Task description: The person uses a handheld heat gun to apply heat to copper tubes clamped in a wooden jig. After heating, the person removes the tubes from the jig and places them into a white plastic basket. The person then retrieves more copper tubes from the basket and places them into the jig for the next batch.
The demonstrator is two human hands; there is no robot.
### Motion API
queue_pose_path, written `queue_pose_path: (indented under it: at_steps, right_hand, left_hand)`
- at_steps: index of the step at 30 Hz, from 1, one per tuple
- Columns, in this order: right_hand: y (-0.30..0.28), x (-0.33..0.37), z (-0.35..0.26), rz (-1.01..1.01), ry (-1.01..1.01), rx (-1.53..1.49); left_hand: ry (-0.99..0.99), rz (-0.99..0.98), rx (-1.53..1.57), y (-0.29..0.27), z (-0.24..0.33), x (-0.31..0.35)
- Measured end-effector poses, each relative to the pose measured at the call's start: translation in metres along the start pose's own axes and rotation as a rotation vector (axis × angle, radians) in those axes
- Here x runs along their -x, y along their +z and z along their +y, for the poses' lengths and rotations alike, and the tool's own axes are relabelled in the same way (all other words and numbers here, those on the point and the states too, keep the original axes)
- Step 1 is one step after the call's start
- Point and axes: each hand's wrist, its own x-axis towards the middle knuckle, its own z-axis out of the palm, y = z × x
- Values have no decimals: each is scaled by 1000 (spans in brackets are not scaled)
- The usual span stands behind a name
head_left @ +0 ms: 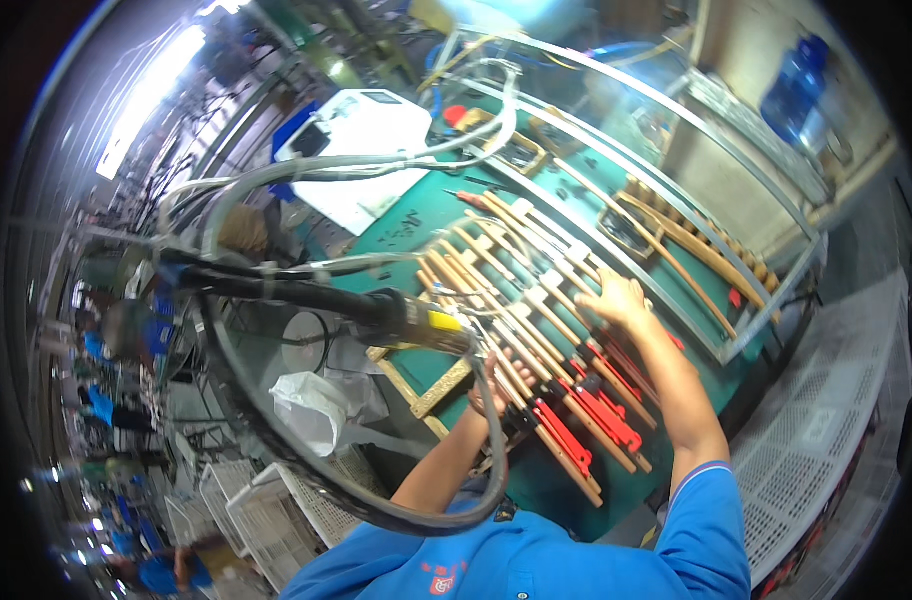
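Note:
Several light wooden rods (561,345) lie side by side, slanting across the green work table in front of me. Red plastic pieces (564,440) sit along their near ends, and pale blocks lie between the rods farther up. My left hand (503,378) is curled round one rod near the left side of the row, its fingers partly hidden by the rods. Over the right side of the row, my right hand (618,298) reaches with thumb and fingers apart, touching the rods. A black power tool with a yellow band (416,322) hangs just above my left hand.
A thick dark hose (241,385) loops from the tool past my left forearm. A metal frame (711,345) crosses the table's right side, with wooden trays (631,225) behind it. A white machine (361,150) stands far left; perforated white panels (816,450) flank the right.

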Motion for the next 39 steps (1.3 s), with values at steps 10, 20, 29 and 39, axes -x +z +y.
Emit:
queue_pose_path:
  at_steps: [10,20,29,39]
  right_hand:
    - [14,-23,-12,-72,-380,166]
    - [5,21,-84,-110,-406,-125]
    - [13,21,-76,-812,-454,-862]
    - [-26,50,-67,-538,-405,-461]
  left_hand:
    - [-50,-21,-50,56,-6,10]
    - [-186,-210,148,53,-17,-4]
    - [-184,-130,152,51,-37,-16]
    - [-183,-302,22,141,-12,52]
